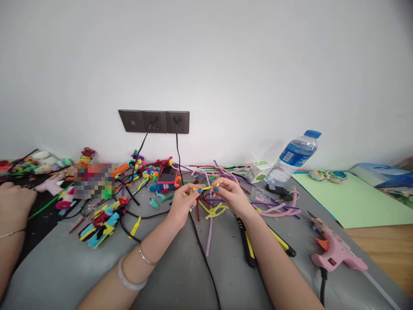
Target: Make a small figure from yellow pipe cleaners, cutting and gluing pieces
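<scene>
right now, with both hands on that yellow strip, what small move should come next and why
I'd probably bend the yellow strip gently in the middle: the left hand and right hand both pinch it, with a short span showing between them.

Room o/ mat [227, 269] nr hands [183, 203] [234, 198], btwn blk cord [208, 265] & blk/yel handles [248, 250]; lilac stem [209, 237] juts in.

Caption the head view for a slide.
Left hand and right hand pinch a thin yellow pipe cleaner above a grey tabletop, pink plastic glue gun lying at right.
</scene>
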{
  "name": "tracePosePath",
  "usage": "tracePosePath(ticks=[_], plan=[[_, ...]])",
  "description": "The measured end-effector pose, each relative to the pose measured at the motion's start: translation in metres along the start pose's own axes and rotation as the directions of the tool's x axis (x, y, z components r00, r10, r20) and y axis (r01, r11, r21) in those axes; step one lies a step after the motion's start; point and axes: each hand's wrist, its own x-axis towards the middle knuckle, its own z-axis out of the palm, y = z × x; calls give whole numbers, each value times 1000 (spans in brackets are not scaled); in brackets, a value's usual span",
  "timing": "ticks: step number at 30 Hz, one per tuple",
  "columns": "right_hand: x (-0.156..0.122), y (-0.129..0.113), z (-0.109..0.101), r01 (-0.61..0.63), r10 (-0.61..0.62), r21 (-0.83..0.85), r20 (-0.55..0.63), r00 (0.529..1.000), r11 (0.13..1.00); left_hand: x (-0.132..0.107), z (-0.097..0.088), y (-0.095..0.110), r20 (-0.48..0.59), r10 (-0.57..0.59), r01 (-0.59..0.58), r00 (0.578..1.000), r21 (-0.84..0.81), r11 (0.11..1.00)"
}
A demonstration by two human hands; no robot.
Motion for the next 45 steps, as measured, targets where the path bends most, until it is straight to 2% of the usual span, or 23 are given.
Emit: tracePosePath(ticks=[3, 11, 17, 21, 25, 30, 40, 45], plan=[[0, 0, 0, 19, -18, 14, -22, 1000, 1000, -1, 1, 0, 36, -25, 26, 999, -26, 999], [-4, -5, 3, -18, 14, 57, 63, 998, 998, -3, 5, 1, 120, -141, 161, 983, -177, 971], [-5, -7, 2, -72, 66, 41, 123, 990, 997, -6, 7, 2, 174, -186, 217, 967, -178, 960], [-6, -8, 4, -62, 53, 56, 150, 987, 996, -6, 5, 4, 204, -190, 228, 960, -179, 957], [-6, -4, 3, -45, 34, 63, 156, 987, 997, -6, 3, 8, 284, -202, 249, 937, -142, 958], [-5, 0, 0, -22, 7, 60, 234, 972, 998, -10, 2, 14, 419, -253, 292, 872, -32, 956], [-7, 4, -2, -40, 10, 78, 350, 937, 996, -11, 1, 18, 455, -370, 378, 810, 77, 922], [-7, 3, -4, -83, 67, 28, 361, 930, 996, -10, 0, 15, 416, -358, 343, 836, 111, 933]])
